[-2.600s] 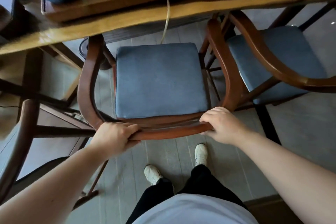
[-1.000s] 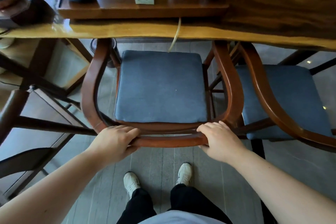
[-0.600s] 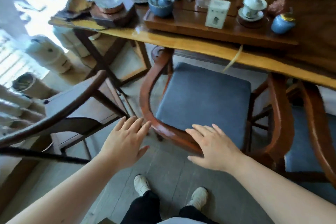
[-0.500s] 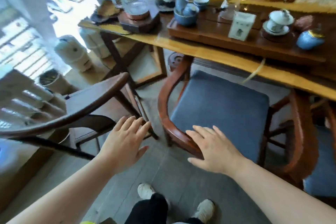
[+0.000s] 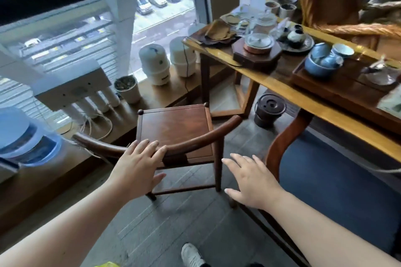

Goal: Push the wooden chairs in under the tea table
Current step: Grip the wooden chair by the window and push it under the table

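Left hand (image 5: 138, 165), fingers spread, rests on the bare wooden chair's (image 5: 175, 128) curved backrest mid-frame; right hand (image 5: 252, 182) hovers open, fingers splayed.

Both forearms bare, reaching forward and down from the lower corners of the view; left hand (image 5: 138, 167) palm down, fingers (image 5: 149, 147) spread and laid flat over a curved wooden rail, thumb out to the side, not curled round it; right hand (image 5: 251, 182) palm down in the air, fingers splayed and pointing up-left, gripping nothing; the two hands lie near each other, apart, wrists straight.
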A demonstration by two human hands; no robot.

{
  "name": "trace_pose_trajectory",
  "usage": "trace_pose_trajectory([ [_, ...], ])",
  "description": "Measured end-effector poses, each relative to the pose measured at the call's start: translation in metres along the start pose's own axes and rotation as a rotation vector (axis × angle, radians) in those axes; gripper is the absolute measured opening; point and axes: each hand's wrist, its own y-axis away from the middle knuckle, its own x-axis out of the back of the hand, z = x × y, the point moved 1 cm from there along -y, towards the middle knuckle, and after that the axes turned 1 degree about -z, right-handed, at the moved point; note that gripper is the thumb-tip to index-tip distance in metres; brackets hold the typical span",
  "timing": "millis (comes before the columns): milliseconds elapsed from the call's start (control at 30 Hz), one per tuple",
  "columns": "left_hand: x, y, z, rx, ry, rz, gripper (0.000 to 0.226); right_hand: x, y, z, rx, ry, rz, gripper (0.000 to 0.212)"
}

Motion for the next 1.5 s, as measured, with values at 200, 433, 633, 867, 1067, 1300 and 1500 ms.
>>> trace_pose_trajectory([
  [200, -0.026, -0.004, -0.061, 0.158, 0.035, -0.062, 0.081, 0.007, -0.07, -0.002, 0.078, 0.043, -0.04, 0.083],
  [433, -0.048, -0.037, -0.101, 0.233, 0.072, -0.198, 0.089, 0.009, -0.164, 0.005, 0.222, 0.106, -0.153, 0.082],
  [633, -0.074, -0.063, -0.104, 0.122, 0.059, -0.376, 0.086, 0.003, -0.206, -0.002, 0.426, 0.173, -0.391, 0.041],
  [867, -0.086, -0.069, -0.11, 0.043, 0.166, -0.396, 0.022, 0.003, -0.219, 0.003, 0.449, 0.104, -0.575, 0.022],
  [1067, -0.094, -0.075, -0.12, -0.08, 0.144, -0.4, 0.02, 0.013, -0.242, -0.012, 0.215, -0.012, -1.034, 0.019],
  [1300, -0.103, -0.077, -0.14, -0.193, 0.156, -0.4, 0.018, 0.006, -0.235, -0.028, 0.104, 0.028, -0.925, 0.021],
  [1500, -0.103, -0.097, -0.191, -0.325, 0.066, -0.389, 0.025, -0.011, -0.224, -0.066, -0.009, -0.116, -0.857, 0.02],
])
